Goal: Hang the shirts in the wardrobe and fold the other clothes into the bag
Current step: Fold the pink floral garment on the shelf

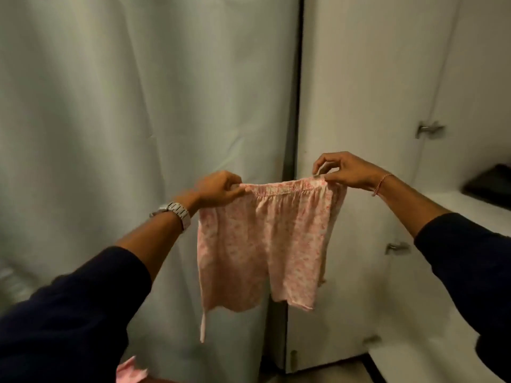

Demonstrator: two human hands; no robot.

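Note:
A pair of pink floral shorts (265, 244) hangs in the air in front of me, stretched by its elastic waistband. My left hand (218, 187) grips the left end of the waistband, and a silver watch sits on that wrist. My right hand (343, 170) pinches the right end a little higher, with a thin bracelet on its wrist. The legs of the shorts dangle freely, and a drawstring trails down at the left. Behind them stand white wardrobe doors (359, 106), closed.
A pale curtain-like panel (110, 106) fills the left side. Metal door handles (430, 129) sit on the white doors at right. A dark object (489, 183) lies on a white ledge at the far right. Another pink cloth (130, 371) shows at the bottom edge.

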